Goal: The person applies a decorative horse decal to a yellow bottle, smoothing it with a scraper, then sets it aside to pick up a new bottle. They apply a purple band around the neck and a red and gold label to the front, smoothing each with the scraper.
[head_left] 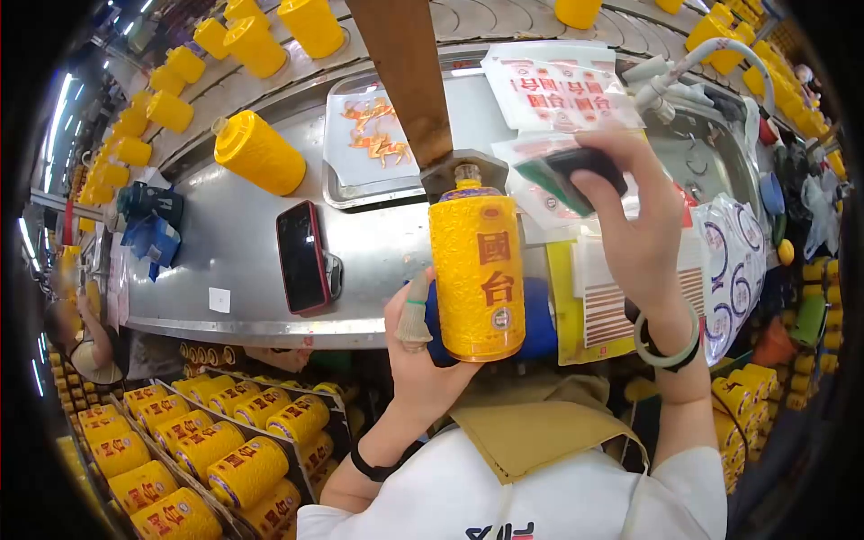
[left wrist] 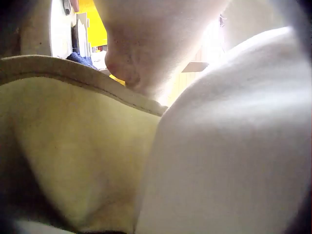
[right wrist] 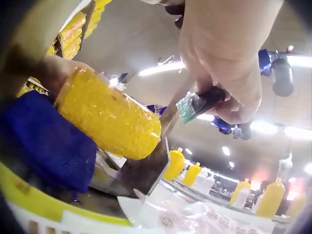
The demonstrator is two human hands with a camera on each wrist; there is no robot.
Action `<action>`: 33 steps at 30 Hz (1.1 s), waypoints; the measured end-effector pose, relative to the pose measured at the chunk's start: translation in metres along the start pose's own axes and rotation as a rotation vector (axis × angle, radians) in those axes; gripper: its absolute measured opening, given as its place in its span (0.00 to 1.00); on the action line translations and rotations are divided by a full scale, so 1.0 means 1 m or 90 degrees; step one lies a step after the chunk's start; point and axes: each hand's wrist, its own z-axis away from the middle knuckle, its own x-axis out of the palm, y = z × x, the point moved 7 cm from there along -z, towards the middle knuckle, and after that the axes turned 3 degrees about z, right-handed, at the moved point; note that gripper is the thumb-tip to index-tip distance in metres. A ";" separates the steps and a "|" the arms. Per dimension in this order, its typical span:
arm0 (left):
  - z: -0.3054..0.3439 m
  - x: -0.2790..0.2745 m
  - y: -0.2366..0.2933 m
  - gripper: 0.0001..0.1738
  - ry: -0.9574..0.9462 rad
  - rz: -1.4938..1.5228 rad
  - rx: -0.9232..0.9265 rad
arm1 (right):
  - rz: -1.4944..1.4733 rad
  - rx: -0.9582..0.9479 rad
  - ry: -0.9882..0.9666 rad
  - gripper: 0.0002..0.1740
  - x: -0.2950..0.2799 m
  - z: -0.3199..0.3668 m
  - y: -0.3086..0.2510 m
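A yellow embossed bottle with red characters lies in front of the person, its clear neck at a brown metal bracket. The left hand, with a finger cover on one finger, grips the bottle's lower left side; some fingers are hidden behind it. Above and right of the bottle, the right hand pinches a black block with a green face between thumb and fingers. The right wrist view shows this block apart from the bottle. A blue cloth lies beneath the bottle. Clothing fills most of the left wrist view.
Sheets of printed labels lie behind the right hand. A phone, another yellow bottle and a tray with gold ornaments stand on the metal bench. Several yellow bottles line the conveyor; crates of them stand lower left.
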 end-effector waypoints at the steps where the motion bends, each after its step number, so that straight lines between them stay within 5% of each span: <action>1: -0.001 0.003 0.001 0.63 -0.009 0.025 0.006 | -0.026 0.008 -0.015 0.15 -0.001 0.008 0.008; 8: -0.005 0.006 0.006 0.59 0.038 0.049 -0.008 | -0.112 0.173 -0.016 0.14 -0.005 0.067 0.043; 11: -0.002 0.000 0.005 0.49 0.042 -0.031 0.035 | -0.176 0.218 -0.019 0.14 -0.005 0.076 0.044; 13: -0.010 -0.003 0.034 0.39 -0.050 -0.245 0.175 | -0.248 0.269 -0.016 0.15 -0.001 0.083 0.054; 14: -0.013 -0.008 0.043 0.39 -0.048 -0.249 0.169 | -0.252 0.269 -0.022 0.15 0.003 0.084 0.053; 16: -0.010 -0.003 0.075 0.38 -0.104 -0.351 0.370 | -0.293 0.283 -0.034 0.15 0.010 0.081 0.052; 18: -0.001 0.005 0.072 0.41 -0.076 -0.371 0.400 | -0.292 0.270 -0.043 0.15 0.012 0.083 0.048; 20: 0.003 -0.004 0.046 0.41 0.128 -0.186 0.267 | -0.288 0.259 -0.048 0.16 0.011 0.086 0.047; 21: -0.001 -0.009 0.031 0.56 0.164 -0.093 0.137 | -0.286 0.268 -0.052 0.16 0.010 0.090 0.047; 22: -0.002 -0.009 0.028 0.56 0.164 -0.091 0.139 | -0.284 0.277 -0.054 0.16 0.010 0.091 0.048; 24: -0.006 0.011 -0.006 0.68 -0.066 0.085 -0.114 | -0.305 0.290 -0.043 0.17 0.010 0.092 0.048; 29: -0.007 0.010 0.010 0.70 -0.088 0.028 -0.080 | -0.350 0.330 -0.071 0.18 0.010 0.088 0.043; 33: -0.009 0.010 0.002 0.70 -0.045 0.110 -0.095 | -0.117 0.206 -0.150 0.25 0.013 0.073 0.026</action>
